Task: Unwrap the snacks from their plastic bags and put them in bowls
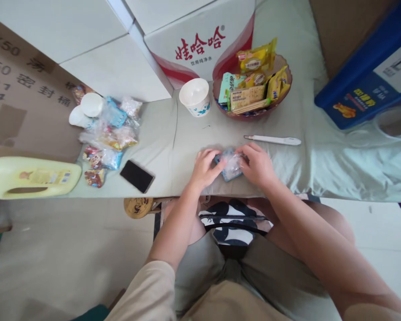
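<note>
Between my two hands, on the pale green cloth near its front edge, is a small clear and blue plastic packet; its contents I cannot make out. My left hand grips its left side, thumb on top. On the right side, the fingers of my right hand are closed on the packet's edge. A white pen-shaped cutter lies just beyond my right hand. Farther back stands an upright white paper cup with blue print, its mouth facing up.
A glass bowl of wrapped snacks sits at the back, before a white and red carton. To the left are a black phone, piled packets and a yellow jug lying on its side. A blue container stands at right.
</note>
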Demonstrator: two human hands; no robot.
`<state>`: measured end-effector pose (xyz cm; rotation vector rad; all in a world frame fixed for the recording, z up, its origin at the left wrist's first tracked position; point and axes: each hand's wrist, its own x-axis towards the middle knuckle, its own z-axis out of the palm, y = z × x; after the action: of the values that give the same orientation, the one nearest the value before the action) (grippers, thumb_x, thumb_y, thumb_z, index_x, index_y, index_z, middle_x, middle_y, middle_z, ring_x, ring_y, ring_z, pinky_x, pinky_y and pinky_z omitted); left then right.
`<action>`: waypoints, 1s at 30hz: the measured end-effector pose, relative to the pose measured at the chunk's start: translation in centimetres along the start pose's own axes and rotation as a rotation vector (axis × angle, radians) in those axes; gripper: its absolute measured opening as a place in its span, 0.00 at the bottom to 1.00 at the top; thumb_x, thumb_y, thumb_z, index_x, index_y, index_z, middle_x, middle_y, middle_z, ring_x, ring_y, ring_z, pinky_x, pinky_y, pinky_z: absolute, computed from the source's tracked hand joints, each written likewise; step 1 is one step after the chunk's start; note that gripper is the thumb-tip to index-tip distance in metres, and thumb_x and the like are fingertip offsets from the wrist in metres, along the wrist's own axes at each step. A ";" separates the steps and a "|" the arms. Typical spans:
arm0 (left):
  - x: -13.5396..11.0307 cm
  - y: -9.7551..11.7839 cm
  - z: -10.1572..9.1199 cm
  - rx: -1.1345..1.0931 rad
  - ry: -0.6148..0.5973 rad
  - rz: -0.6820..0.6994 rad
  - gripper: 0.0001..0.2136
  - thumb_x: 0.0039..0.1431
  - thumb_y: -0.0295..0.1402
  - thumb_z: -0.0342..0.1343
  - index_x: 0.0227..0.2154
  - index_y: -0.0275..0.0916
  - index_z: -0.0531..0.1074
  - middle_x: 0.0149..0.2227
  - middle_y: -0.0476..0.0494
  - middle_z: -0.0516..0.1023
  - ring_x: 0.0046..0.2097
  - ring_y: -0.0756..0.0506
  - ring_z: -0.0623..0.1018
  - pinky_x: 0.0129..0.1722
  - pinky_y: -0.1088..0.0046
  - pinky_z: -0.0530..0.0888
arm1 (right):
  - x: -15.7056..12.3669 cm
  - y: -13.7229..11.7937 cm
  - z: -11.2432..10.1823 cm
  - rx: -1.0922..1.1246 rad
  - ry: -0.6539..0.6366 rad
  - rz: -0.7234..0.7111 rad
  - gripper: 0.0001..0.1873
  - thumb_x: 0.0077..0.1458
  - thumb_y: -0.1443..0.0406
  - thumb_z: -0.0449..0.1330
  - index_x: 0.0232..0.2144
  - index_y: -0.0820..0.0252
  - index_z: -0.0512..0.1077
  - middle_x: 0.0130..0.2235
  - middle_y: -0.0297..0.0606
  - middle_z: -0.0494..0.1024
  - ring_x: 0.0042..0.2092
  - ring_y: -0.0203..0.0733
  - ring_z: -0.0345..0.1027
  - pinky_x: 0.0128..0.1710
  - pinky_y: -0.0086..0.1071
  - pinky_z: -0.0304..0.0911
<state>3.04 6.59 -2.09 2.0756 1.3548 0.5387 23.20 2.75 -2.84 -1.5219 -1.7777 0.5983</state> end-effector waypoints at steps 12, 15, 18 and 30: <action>1.2 -1.1 -0.4 -0.235 0.068 -0.023 0.14 0.69 0.41 0.49 0.41 0.42 0.79 0.43 0.41 0.83 0.48 0.40 0.78 0.55 0.60 0.72 | -1.3 -0.2 -1.1 -0.178 -0.173 -0.206 0.10 0.60 0.67 0.58 0.36 0.53 0.80 0.50 0.43 0.81 0.55 0.56 0.67 0.49 0.46 0.57; 0.9 -1.1 -0.6 -0.123 0.046 -0.005 0.12 0.66 0.40 0.54 0.42 0.42 0.79 0.44 0.41 0.81 0.50 0.40 0.77 0.56 0.60 0.72 | -2.1 -0.7 -1.5 -0.245 -0.180 -0.211 0.09 0.61 0.67 0.57 0.38 0.56 0.79 0.44 0.44 0.80 0.45 0.51 0.67 0.43 0.42 0.56; 0.6 -0.9 -0.6 -0.044 0.016 0.019 0.14 0.63 0.43 0.58 0.44 0.41 0.80 0.54 0.36 0.78 0.59 0.36 0.73 0.63 0.55 0.68 | -2.9 -1.4 -1.6 -0.267 -0.290 -0.224 0.10 0.61 0.67 0.57 0.40 0.57 0.78 0.41 0.44 0.79 0.42 0.49 0.66 0.42 0.40 0.56; 0.3 0.2 0.5 -0.773 0.047 -0.279 0.20 0.52 0.42 0.69 0.44 0.43 0.69 0.32 0.52 0.74 0.32 0.49 0.75 0.34 0.73 0.73 | -3.2 -1.8 -1.1 -0.318 -0.265 -0.273 0.18 0.65 0.63 0.57 0.55 0.54 0.76 0.59 0.48 0.75 0.58 0.57 0.65 0.53 0.48 0.62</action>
<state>3.60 6.69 -2.36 1.2379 1.1769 0.8288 23.03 -0.88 -1.54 -1.4124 -2.3284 0.4086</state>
